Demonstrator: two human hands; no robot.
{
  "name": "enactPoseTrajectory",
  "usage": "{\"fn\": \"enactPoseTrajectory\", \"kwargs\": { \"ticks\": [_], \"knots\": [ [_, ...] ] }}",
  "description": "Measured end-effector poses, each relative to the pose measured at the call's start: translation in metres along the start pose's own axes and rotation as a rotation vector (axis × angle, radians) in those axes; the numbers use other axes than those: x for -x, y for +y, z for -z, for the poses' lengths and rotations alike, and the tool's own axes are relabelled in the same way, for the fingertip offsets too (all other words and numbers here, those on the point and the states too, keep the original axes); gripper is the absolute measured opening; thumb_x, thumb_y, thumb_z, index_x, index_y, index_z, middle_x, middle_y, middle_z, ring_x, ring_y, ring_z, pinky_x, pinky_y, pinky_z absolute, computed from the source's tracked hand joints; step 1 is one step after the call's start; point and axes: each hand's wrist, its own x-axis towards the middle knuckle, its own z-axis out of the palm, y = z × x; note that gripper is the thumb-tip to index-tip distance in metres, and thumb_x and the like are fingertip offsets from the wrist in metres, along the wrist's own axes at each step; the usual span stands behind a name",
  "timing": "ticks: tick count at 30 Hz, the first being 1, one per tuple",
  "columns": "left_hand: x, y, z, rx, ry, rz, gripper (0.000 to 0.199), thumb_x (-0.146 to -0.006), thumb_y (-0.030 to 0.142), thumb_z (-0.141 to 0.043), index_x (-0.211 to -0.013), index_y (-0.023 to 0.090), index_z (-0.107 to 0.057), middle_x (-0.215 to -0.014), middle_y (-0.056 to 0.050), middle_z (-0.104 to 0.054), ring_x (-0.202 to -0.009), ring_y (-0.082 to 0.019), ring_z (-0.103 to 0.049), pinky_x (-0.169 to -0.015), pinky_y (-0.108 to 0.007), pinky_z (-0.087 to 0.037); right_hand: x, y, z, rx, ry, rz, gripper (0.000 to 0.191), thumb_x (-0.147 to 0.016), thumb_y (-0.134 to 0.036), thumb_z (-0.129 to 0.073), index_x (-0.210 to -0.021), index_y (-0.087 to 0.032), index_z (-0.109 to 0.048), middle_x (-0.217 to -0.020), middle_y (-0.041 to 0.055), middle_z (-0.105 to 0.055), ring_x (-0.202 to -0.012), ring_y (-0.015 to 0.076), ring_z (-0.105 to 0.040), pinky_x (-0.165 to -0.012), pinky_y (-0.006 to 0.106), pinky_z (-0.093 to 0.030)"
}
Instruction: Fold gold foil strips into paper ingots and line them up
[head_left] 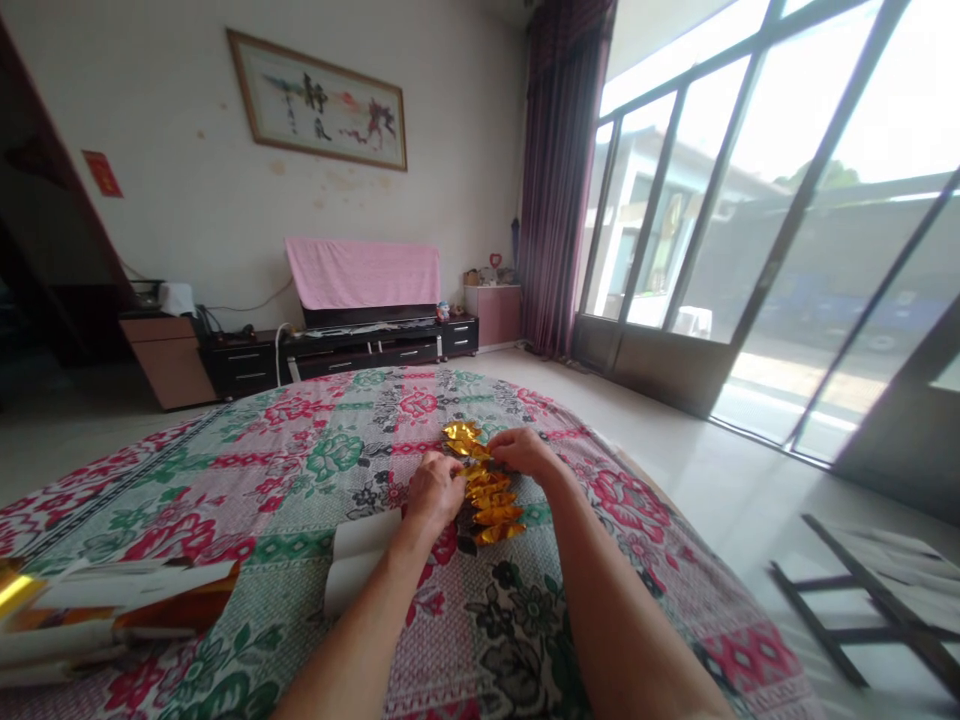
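Observation:
A row of shiny gold foil pieces (495, 500) runs front to back on the patterned cloth, near the middle of the table. My left hand (436, 490) is at the left side of the row, fingers closed at the edge of a gold piece. On the right side, my right hand (523, 452) has its fingers pinched together at a gold piece near the far end. Both hands seem to grip opposite ends of the same piece. Two white paper rolls (364, 560) lie beside my left forearm.
Stacked paper and gold sheets (127, 610) lie at the table's left front. The round table wears a flowered cloth (300, 460). A dark wooden stool or chair (877, 590) stands on the floor at the right. Beyond the table are a low cabinet (405, 357) and a pink cloth (367, 272).

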Motion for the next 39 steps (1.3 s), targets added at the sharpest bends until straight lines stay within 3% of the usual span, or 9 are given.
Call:
{"fn": "enactPoseTrajectory", "kwargs": {
  "ticks": [5, 10, 18, 22, 26, 29, 39],
  "knots": [
    [0.002, 0.000, 0.001, 0.051, 0.014, -0.034, 0.012, -0.071, 0.017, -0.058, -0.077, 0.018, -0.069, -0.091, -0.005, -0.063, -0.087, -0.016, -0.058, -0.081, -0.026, -0.042, -0.003, 0.002, 0.000, -0.032, 0.003, -0.034, 0.019, -0.062, -0.009, -0.058, -0.076, -0.014, -0.070, -0.046, -0.0043, -0.056, -0.041, 0.0044, -0.045, -0.043, 0.014, -0.039],
    [0.002, -0.001, 0.005, 0.160, -0.027, 0.035, 0.016, -0.070, 0.018, -0.057, -0.081, 0.019, -0.069, -0.079, -0.003, -0.069, -0.072, -0.014, -0.061, -0.071, -0.024, -0.045, -0.005, 0.004, 0.000, -0.054, 0.003, -0.026, 0.020, -0.061, -0.008, -0.056, -0.075, -0.014, -0.069, -0.047, -0.0046, -0.055, -0.040, 0.0046, -0.045, -0.043, 0.015, -0.039],
    [0.004, -0.006, 0.007, 0.255, -0.018, -0.059, 0.018, -0.071, 0.017, -0.054, -0.079, 0.019, -0.069, -0.077, -0.001, -0.071, -0.070, -0.013, -0.063, -0.068, -0.023, -0.047, -0.004, 0.004, 0.001, -0.080, 0.012, 0.039, 0.023, -0.060, -0.007, -0.055, -0.078, -0.013, -0.069, -0.049, -0.0044, -0.057, -0.043, 0.0051, -0.046, -0.046, 0.016, -0.040],
    [0.006, -0.005, 0.009, 0.262, -0.024, -0.139, 0.017, -0.070, 0.014, -0.054, -0.078, 0.019, -0.069, -0.078, 0.000, -0.070, -0.072, -0.013, -0.062, -0.069, -0.022, -0.048, 0.004, -0.004, 0.003, -0.088, -0.029, 0.088, 0.023, -0.061, -0.006, -0.053, -0.077, -0.013, -0.068, -0.048, -0.0062, -0.053, -0.042, 0.0042, -0.042, -0.045, 0.015, -0.038],
    [0.007, -0.003, 0.010, 0.290, -0.029, -0.149, 0.024, -0.069, 0.013, -0.054, -0.088, 0.019, -0.068, -0.078, 0.000, -0.069, -0.069, -0.011, -0.062, -0.068, -0.021, -0.048, 0.009, -0.009, 0.004, -0.105, -0.056, 0.100, 0.031, -0.062, -0.005, -0.052, -0.088, -0.014, -0.066, -0.051, -0.0074, -0.051, -0.042, 0.0038, -0.041, -0.045, 0.015, -0.037],
    [0.008, -0.002, 0.010, 0.298, -0.036, -0.168, 0.030, -0.069, 0.011, -0.054, -0.095, 0.020, -0.066, -0.082, 0.000, -0.069, -0.071, -0.011, -0.062, -0.070, -0.021, -0.048, 0.009, -0.008, 0.005, -0.072, -0.095, 0.094, 0.029, -0.063, -0.005, -0.050, -0.084, -0.013, -0.067, -0.047, -0.0075, -0.048, -0.042, 0.0035, -0.039, -0.045, 0.015, -0.036],
    [0.010, 0.000, 0.012, 0.259, -0.045, -0.242, 0.024, -0.071, 0.010, -0.052, -0.086, 0.019, -0.068, -0.085, -0.002, -0.067, -0.079, -0.012, -0.061, -0.074, -0.021, -0.047, 0.007, 0.001, 0.016, -0.011, -0.236, 0.105, 0.026, -0.059, -0.007, -0.048, -0.074, -0.015, -0.069, -0.052, -0.0040, -0.056, -0.045, 0.0048, -0.043, -0.046, 0.016, -0.036]
  ]
}}
